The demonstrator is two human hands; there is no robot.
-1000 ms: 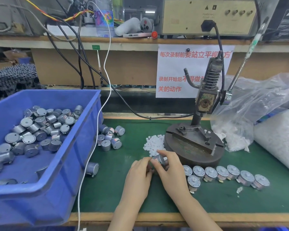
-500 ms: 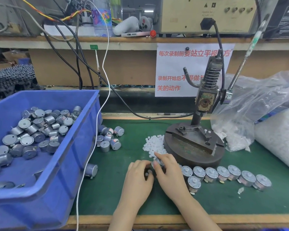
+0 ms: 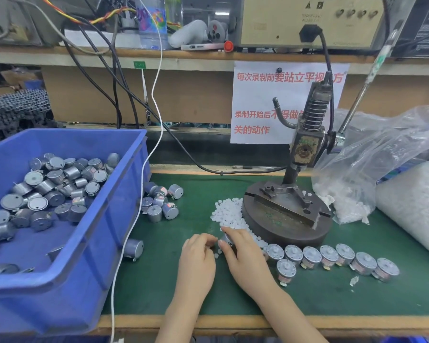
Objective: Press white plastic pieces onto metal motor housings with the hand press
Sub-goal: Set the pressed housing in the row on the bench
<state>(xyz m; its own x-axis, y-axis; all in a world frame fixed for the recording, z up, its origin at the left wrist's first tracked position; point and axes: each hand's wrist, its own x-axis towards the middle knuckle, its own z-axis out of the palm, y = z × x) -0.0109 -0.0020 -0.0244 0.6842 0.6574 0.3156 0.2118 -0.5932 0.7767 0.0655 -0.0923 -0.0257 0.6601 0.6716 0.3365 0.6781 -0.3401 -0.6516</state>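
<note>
1. Green bench mat fills the lower part of the head view. Both hands work low on it, just in front of the hand press.
2. The right hand has its fingers curled over a metal motor housing and grips it from above. Only a sliver of the housing shows under the fingertips.
3. The left hand lies just beside it, its fingers curled inward with the tips almost meeting the right thumb. Whether they pinch a white piece cannot be told.
4. A few stray white pieces lie on the mat between the two hands, just below the fingertips.
5. The pile of white plastic pieces sits just beyond the right fingertips, against the left edge of the press's round base.
6. To the right of the right-hand fingers, a row of capped motors, each with a white piece on top, runs along the front of the base. One more stands just in front of the row.
7. To the left of the left-hand fingers, a single motor lies on its side against the blue bin, which holds a heap of bare housings.
8. A small cluster of motors stands beyond the left fingertips, beside the bin's corner.
9. The press lever slants up to the right, well apart from both hands, above a clear plastic bag holding more white pieces.
</note>
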